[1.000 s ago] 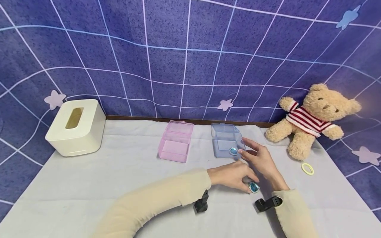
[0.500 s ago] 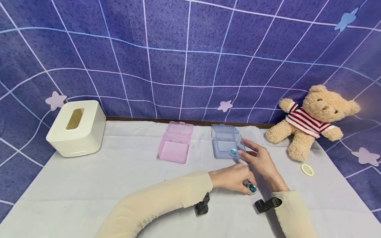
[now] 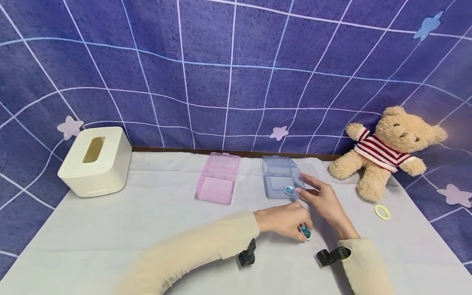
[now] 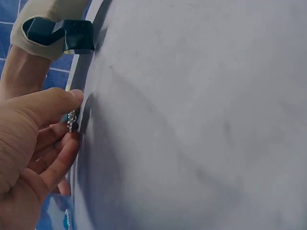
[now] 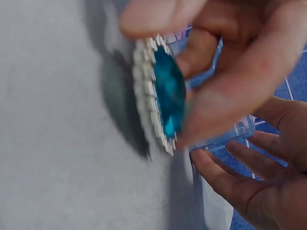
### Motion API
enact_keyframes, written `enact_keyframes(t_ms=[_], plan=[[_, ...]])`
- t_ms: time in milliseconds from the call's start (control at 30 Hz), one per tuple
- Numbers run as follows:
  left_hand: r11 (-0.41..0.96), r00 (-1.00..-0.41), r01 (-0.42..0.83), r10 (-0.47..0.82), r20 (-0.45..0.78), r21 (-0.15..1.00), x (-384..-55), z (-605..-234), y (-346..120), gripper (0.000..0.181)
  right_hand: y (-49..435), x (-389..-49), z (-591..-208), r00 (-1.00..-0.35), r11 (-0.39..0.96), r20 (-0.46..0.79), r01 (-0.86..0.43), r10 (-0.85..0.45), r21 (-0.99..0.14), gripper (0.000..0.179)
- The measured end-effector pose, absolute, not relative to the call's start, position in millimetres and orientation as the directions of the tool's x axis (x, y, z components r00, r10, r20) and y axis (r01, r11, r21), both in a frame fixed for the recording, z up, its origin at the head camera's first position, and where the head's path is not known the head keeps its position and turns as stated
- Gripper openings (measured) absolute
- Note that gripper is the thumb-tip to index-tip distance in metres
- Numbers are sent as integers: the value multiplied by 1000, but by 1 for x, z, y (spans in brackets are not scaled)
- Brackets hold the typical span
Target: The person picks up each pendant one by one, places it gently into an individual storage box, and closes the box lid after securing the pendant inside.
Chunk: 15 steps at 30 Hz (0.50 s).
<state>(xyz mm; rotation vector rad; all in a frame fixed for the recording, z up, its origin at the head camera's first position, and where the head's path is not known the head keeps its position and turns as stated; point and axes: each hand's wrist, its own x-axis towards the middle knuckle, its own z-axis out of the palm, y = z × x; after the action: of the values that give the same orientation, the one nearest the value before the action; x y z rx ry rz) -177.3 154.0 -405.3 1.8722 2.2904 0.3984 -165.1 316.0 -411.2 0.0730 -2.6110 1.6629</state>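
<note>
My left hand (image 3: 284,220) pinches a teal teardrop gem (image 3: 305,232) edged with small clear stones, just above the cloth. In the right wrist view the gem (image 5: 168,91) stands on edge between thumb and finger. Behind it, my right hand (image 3: 324,203) touches the right side of an open blue see-through box (image 3: 274,191) with its fingertips. Inside that box, near the front right, lies a similar light blue gem (image 3: 289,190). The left wrist view shows the held gem (image 4: 72,122) edge-on, partly covered by the fingers.
An open pink see-through box (image 3: 215,190) stands left of the blue one. At far left is a cream tissue box (image 3: 96,164). A teddy bear (image 3: 387,147) in a striped sweater sits at the right, with a yellow ring (image 3: 382,212) in front.
The left thumb and fingers have come together on the teal gem, which has moved a little left and turned. My right hand stays at the blue box.
</note>
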Motion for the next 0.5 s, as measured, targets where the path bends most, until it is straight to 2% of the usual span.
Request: enact_keyframes(t_ms=[133,267,367,500], plan=[[177,-204,923,978,45,343,-179,-396,144,20,315,-166,-411,-998,403,64,-66,-20,-913,60],[150,-192,936,976,106,317,-184,-378,136,22,315,-165,-410,-997,436,73,-71,-11,-897,58],[152,-221,924,961,165,351,-191,-365,129,23,316,-165,-410,-995,469,97,-93,-15,-879,55],[175,-293,889,927,233,422,-205,-355,120,22,317,-165,-409,-994,469,102,-102,-26,-877,55]])
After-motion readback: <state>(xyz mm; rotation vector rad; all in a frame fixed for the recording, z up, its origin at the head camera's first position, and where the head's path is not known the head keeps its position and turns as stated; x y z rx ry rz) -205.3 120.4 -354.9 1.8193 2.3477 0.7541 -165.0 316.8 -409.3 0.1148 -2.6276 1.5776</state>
